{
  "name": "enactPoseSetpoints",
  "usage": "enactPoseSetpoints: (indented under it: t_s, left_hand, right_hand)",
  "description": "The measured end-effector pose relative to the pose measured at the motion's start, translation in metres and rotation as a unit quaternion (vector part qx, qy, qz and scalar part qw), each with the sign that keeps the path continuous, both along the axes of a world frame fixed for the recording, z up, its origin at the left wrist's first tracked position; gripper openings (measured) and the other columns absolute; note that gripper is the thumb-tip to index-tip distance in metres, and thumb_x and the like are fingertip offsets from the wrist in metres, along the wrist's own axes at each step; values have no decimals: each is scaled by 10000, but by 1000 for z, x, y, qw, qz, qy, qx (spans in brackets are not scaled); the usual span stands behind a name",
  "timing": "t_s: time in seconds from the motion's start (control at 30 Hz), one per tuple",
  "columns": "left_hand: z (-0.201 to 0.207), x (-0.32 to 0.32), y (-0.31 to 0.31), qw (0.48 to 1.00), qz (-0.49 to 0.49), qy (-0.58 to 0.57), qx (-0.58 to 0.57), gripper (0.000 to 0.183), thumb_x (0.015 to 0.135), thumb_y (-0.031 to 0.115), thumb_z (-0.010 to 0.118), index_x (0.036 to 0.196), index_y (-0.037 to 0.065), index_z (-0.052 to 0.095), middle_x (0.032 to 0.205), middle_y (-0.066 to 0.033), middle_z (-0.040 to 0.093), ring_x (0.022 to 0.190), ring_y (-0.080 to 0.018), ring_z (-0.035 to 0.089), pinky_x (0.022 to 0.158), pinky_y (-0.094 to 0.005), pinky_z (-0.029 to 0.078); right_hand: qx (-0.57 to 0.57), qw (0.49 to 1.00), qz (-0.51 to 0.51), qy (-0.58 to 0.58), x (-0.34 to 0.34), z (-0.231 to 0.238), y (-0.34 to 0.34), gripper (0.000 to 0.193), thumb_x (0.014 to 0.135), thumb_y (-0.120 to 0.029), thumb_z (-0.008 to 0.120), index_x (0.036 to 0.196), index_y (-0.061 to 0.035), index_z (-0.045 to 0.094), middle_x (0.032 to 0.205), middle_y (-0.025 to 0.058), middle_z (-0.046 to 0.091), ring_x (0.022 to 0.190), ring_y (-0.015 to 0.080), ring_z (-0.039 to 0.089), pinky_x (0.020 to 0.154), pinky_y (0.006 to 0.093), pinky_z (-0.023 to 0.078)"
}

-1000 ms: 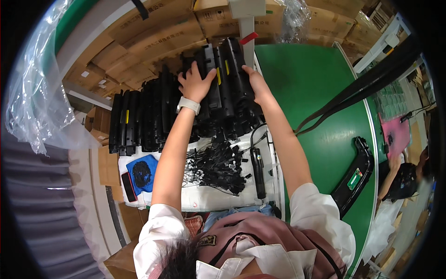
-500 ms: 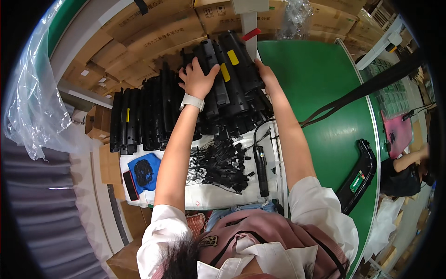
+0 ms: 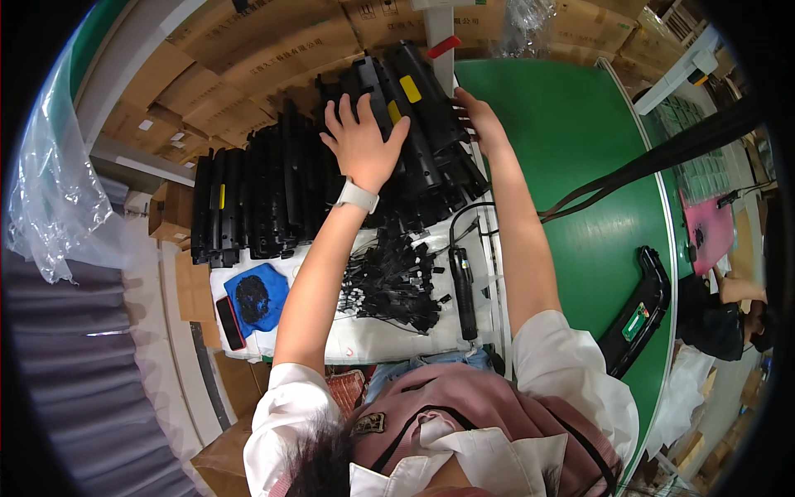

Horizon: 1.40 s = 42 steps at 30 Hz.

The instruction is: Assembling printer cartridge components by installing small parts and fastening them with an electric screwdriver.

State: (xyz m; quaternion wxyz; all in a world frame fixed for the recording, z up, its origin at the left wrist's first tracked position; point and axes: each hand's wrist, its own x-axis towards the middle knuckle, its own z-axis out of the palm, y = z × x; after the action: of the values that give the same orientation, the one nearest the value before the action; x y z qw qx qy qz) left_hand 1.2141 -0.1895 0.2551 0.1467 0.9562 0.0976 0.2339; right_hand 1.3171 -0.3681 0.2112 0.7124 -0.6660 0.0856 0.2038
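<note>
My left hand (image 3: 367, 145) lies with its fingers spread on top of a pile of long black plastic housings (image 3: 426, 153). At the pile's right side is my right hand (image 3: 484, 124), its fingers stretched out and apart against the ends of the housings. Neither hand is closed round anything. Two housings under and between my hands bear yellow labels (image 3: 411, 89). More black housings (image 3: 286, 178) stand packed in a row to the left. Nearer to me, a heap of black cables with small connectors (image 3: 393, 286) lies on the white work surface (image 3: 356, 344).
A black corded electric screwdriver (image 3: 464, 298) lies right of the cables. To their left are a blue cloth with small black parts (image 3: 269, 319) and a phone (image 3: 229, 323). On the green bench (image 3: 571, 108) sits a housing with a circuit board (image 3: 638, 319). Cardboard boxes (image 3: 273, 50) line the back.
My left hand has slid to the right across the housings, toward the yellow-labelled ones. My right hand stays at the right side, its fingers slightly more spread. The view has shifted a little.
</note>
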Motion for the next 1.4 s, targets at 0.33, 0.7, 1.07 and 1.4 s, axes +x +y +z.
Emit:
enactPoseSetpoints:
  t_s: [0.33,0.7,1.07,1.4]
  left_hand:
    - [13,-48,-17,991,-100,-68,51,691,722,460,677,1232,40,474,1348,-244,344,1289,-443,225,973,-640,242]
    - [4,-63,-44,963,-96,68,241,707,641,379,755,1268,183,493,1400,-61,375,1292,-375,301,971,-661,260]
    - [15,-61,-27,963,-131,88,218,615,687,293,735,1236,148,497,1412,-123,329,1277,-401,315,928,-610,371]
    - [9,-60,-36,968,-136,95,187,718,702,342,727,1320,147,419,1408,-141,331,1308,-411,264,966,-652,293]
  right_hand:
    - [91,990,-31,-106,-17,19,16,454,857,-410,569,1122,-44,613,985,49,609,915,169,541,785,322,398]
    - [-158,971,156,-84,-25,-17,21,712,698,-523,646,1273,-147,461,1067,57,601,911,203,568,607,379,423]
    - [-33,975,215,-51,-37,-2,9,840,632,-617,610,1341,-201,434,1344,70,454,1215,292,402,939,531,282]
    - [-6,998,49,-49,-42,1,7,887,706,-469,718,1368,-3,355,1217,156,558,1050,223,572,885,421,421]
